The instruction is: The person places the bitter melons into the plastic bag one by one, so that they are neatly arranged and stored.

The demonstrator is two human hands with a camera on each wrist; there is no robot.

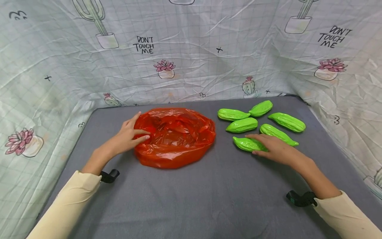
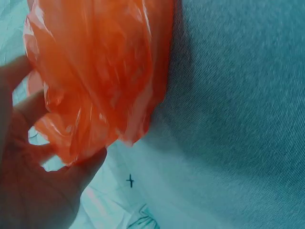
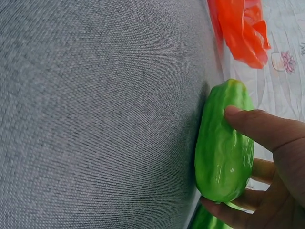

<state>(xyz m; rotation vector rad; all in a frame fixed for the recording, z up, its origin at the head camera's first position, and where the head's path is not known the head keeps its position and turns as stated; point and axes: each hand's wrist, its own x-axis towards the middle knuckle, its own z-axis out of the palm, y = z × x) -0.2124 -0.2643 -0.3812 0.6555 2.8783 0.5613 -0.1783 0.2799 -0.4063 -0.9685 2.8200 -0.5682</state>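
Left of centre on the grey table lies a thin red plastic bag point(image 1: 174, 157), its mouth spread wide and facing up. At the bag's left rim is my left hand point(image 1: 126, 136), with thumb and fingers on either side of the film in the left wrist view. My right hand point(image 1: 276, 147) grips a glossy green bitter melon point(image 1: 246, 144) lying on the table. In the right wrist view the thumb presses one side of this bitter melon point(image 3: 221, 157) and the fingers wrap the other. The palm covers its rear end in the head view.
Behind the right hand lie several more bitter melons point(image 1: 241, 125), loosely grouped at the table's back right. Printed cloth point(image 1: 194, 76) hangs behind and at both sides of the grey table point(image 1: 191, 202). Each wrist carries a black camera band point(image 1: 301, 199).
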